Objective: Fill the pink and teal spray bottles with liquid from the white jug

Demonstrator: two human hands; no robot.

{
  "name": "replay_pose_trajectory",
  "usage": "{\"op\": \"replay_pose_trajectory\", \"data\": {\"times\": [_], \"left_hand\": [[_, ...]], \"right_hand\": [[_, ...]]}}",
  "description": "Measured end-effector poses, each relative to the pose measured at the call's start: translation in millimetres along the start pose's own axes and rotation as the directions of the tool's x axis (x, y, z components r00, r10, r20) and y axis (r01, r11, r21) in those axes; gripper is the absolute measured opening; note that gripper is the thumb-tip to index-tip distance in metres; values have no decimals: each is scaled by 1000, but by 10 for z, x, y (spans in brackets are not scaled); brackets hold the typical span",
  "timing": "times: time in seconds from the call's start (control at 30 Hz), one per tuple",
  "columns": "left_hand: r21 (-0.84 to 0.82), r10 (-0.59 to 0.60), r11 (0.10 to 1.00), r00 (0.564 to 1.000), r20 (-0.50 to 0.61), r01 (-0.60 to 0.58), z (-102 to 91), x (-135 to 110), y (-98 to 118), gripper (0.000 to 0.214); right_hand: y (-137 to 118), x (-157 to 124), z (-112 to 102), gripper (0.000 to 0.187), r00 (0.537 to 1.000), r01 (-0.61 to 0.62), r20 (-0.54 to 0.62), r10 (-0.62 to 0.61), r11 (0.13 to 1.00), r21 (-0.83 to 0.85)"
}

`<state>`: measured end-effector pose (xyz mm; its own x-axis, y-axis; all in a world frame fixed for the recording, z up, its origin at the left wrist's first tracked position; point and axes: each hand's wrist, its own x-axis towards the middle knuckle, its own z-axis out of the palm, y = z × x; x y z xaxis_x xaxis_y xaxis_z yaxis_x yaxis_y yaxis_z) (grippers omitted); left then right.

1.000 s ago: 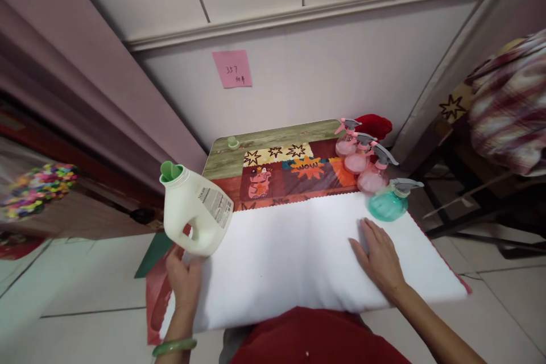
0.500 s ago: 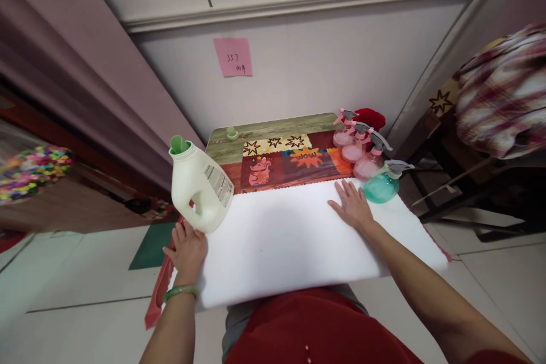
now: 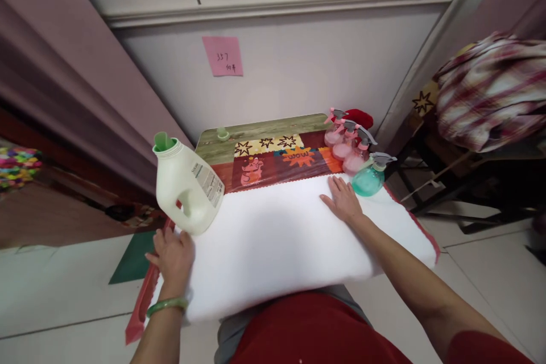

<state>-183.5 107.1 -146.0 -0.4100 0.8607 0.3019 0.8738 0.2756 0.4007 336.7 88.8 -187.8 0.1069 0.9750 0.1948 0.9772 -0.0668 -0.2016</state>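
My left hand [image 3: 173,256] lies with its fingers apart on the left side of a white cloth [image 3: 273,239] spread over the table. Just beyond its fingertips stands a large pale detergent jug [image 3: 191,193], uncapped, with a green spout in its mouth. Flat on the cloth's far right part rests my right hand [image 3: 344,202], fingers stretched out. Close beside it is a round spray bottle of green liquid [image 3: 367,181]. Behind that, several spray bottles with pink liquid [image 3: 353,161] stand in a row. Neither hand holds anything.
A small green cap [image 3: 222,134] sits on the table's far left. A patterned tablecloth [image 3: 273,168] shows behind the white cloth, and a red item [image 3: 359,118] lies behind the bottles. On the wall is a pink note [image 3: 223,56]. Plaid fabric [image 3: 490,91] is at right.
The whole view has shifted, so the table and bottles appear further left. Both hands stay resting on the white cloth, and the jug and bottles keep their places.
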Motion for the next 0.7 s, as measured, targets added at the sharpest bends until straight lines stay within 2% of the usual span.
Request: {"op": "replay_pose_trajectory", "data": {"times": [0.1,0.17,0.2,0.27,0.3,0.37,0.43,0.53,0.63,0.7], "left_hand": [[-66,39,997,984,-174,-51,-106,-93,37,64],[-102,139,981,965,-223,-165,-127,-195,157,58],[-131,239,955,950,-199,-267,-108,-247,259,53],[-195,440,872,894,-89,-449,3,-310,541,42],[-221,507,837,861,-35,-501,93,-305,711,39],[-243,556,811,831,33,-533,321,-197,1061,48],[-232,532,834,841,98,-500,579,30,1370,63],[-171,423,903,883,205,-393,929,466,1670,74],[-93,303,953,910,283,-289,1163,817,1778,81],[-47,242,970,918,314,-240,1258,944,1786,85]], "right_hand": [[-5,-36,7,76,990,50,-136,-37,994,96],[-38,11,15,73,979,79,-196,-49,986,147],[-65,70,17,73,978,84,-203,-50,983,164],[-136,265,17,77,985,66,-170,-35,982,176],[-175,394,17,80,991,42,-130,-20,984,170],[-248,685,21,85,999,-42,-12,44,990,137],[-292,973,41,88,987,-132,99,123,987,95],[-290,1320,107,91,965,-213,169,199,975,64],[-249,1547,192,93,953,-247,192,234,968,47],[-228,1649,248,95,946,-262,205,251,964,31]]}}
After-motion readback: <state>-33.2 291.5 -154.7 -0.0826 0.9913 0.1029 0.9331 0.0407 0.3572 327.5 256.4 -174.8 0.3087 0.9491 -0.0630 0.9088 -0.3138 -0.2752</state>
